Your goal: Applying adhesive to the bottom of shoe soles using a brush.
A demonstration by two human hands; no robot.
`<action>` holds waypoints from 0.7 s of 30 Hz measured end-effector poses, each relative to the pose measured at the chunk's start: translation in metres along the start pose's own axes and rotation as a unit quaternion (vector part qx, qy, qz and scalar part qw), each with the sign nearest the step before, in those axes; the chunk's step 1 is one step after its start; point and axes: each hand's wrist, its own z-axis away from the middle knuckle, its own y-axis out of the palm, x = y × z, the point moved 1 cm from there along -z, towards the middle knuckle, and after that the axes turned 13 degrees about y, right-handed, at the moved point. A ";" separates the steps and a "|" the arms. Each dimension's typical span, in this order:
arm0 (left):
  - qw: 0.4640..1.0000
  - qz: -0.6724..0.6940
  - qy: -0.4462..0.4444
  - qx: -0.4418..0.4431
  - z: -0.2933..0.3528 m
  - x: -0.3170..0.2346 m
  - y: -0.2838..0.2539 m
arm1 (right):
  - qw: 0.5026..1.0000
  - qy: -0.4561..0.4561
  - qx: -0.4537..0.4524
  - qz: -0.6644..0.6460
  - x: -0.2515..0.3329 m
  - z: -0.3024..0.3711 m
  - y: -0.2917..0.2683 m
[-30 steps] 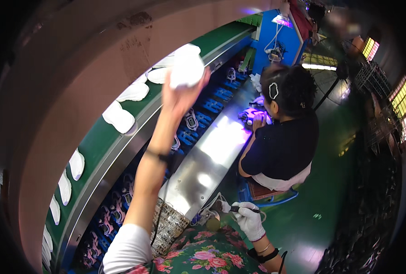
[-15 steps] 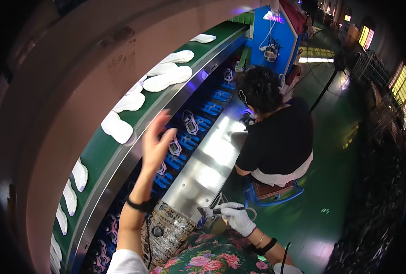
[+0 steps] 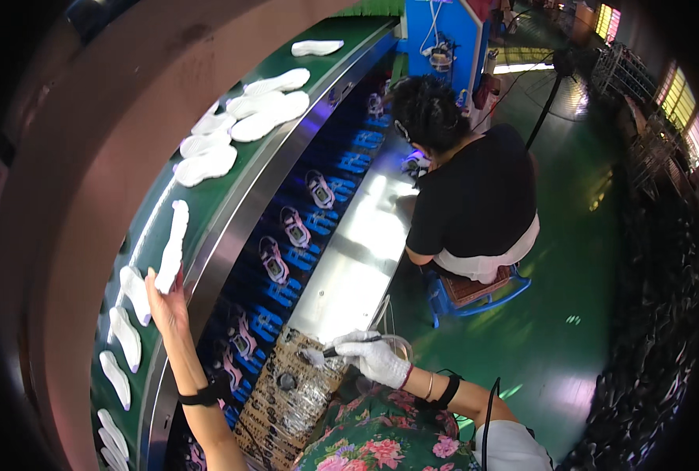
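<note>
My bare left hand reaches over the green conveyor belt. Its fingers are closed on the end of a white shoe sole, which stands on edge. White soles lie grouped farther up the belt, and more soles lie nearer me. My right hand wears a white knitted glove and grips a brush with a dark handle and pale bristles. A thin tube runs by that hand. Below the brush is a patterned, plastic-covered work surface.
Shoe uppers ride on a lower rack with blue holders, beside a shiny metal ledge. A co-worker in black sits ahead on a blue stool. A curved beige housing overhangs the belt's left side. A fan stands beyond.
My left hand has moved down and left from above the metal edge and taken hold of a sole. The right hand with the brush has shifted slightly left. My view has shifted too.
</note>
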 end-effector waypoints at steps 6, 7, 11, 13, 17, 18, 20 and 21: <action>0.980 0.137 -0.142 0.029 0.134 -0.039 -0.021 | 0.995 -0.026 0.045 -0.081 0.011 0.007 0.027; 0.951 0.235 -0.183 0.080 0.152 -0.035 -0.034 | 0.994 -0.030 0.064 -0.085 0.011 0.008 0.031; 0.940 0.063 -0.334 -0.020 0.228 -0.015 -0.053 | 0.990 -0.052 0.116 -0.057 0.022 0.020 0.079; 0.908 0.113 -0.402 -0.026 0.251 -0.007 -0.045 | 0.990 -0.105 0.076 0.064 0.025 0.026 0.110; 0.888 0.248 -0.387 0.009 0.277 0.006 -0.033 | 0.910 -0.222 0.028 0.347 0.023 0.028 0.139; 0.899 0.223 -0.373 -0.058 0.278 0.009 -0.031 | 0.892 -0.246 0.031 0.378 0.023 0.026 0.141; 0.838 0.393 -0.372 -0.073 0.262 -0.002 0.001 | 0.840 -0.311 0.028 0.444 0.025 0.029 0.149; 0.850 0.390 -0.348 -0.070 0.259 -0.003 0.006 | 0.804 -0.359 0.024 0.473 0.022 0.024 0.150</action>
